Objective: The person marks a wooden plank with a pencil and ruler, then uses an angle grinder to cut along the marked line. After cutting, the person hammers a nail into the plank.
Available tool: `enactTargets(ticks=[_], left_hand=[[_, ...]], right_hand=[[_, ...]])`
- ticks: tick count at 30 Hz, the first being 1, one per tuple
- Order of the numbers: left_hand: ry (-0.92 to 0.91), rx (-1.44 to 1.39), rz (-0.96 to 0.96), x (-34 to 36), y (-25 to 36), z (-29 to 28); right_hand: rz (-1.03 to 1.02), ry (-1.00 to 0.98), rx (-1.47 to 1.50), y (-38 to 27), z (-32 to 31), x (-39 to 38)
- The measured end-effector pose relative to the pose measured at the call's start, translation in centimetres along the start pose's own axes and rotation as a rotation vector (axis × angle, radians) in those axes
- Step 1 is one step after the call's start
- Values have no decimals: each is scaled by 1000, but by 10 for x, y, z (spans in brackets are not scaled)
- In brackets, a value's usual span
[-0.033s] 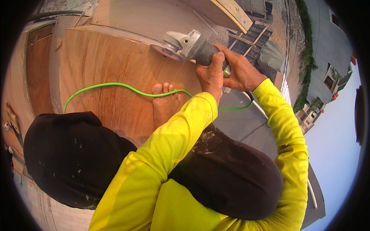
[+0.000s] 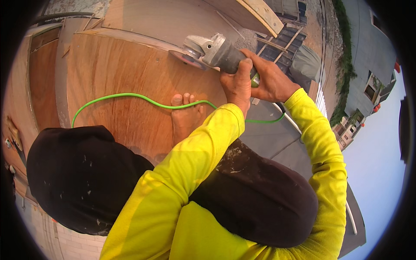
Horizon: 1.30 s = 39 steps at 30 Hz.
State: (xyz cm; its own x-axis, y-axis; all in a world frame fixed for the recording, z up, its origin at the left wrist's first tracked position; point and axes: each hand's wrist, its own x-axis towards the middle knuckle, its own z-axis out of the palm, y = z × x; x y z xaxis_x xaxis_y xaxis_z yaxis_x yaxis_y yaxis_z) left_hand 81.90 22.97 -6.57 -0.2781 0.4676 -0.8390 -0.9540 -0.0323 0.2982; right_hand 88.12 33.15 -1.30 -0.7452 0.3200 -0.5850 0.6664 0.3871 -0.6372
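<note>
I hold an angle grinder (image 2: 226,55) with a grey metal head, dark body and round cutting disc (image 2: 187,60) over the far edge of a brown plywood board (image 2: 112,71). My left hand (image 2: 237,86) is closed round the grinder's body from the near side, thumb on top. Behind it, my right hand (image 2: 274,81) wraps the rear of the same tool, near its green label. Whether the disc is spinning or touching the wood, I cannot tell. A green cord (image 2: 134,94) loops across the board, over my bare foot (image 2: 185,113), which stands on the plywood.
Upright wooden panels (image 2: 43,82) stand at the left, with hand tools (image 2: 15,134) near the left rim. A plank edge (image 2: 264,17) juts in at the top. Beyond the right hand are dark sheets with battens (image 2: 281,50) and a grey tarp (image 2: 305,63). Buildings lie further right.
</note>
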Motion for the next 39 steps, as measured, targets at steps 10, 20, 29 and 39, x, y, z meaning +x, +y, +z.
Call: enactTargets(ticks=[10, 20, 29, 39], left_hand=[[2, -11, -34, 6, -4, 1], [-23, -13, -75, 2, -2, 2], [-30, -5, -74, 2, -9, -1], [-35, 0, -81, -1, -13, 1]], right_hand=[[-9, 1, -36, 8, 0, 2], [15, -25, -31, 8, -3, 3], [25, -46, -21, 12, -4, -1], [22, -47, -39, 17, -4, -7]])
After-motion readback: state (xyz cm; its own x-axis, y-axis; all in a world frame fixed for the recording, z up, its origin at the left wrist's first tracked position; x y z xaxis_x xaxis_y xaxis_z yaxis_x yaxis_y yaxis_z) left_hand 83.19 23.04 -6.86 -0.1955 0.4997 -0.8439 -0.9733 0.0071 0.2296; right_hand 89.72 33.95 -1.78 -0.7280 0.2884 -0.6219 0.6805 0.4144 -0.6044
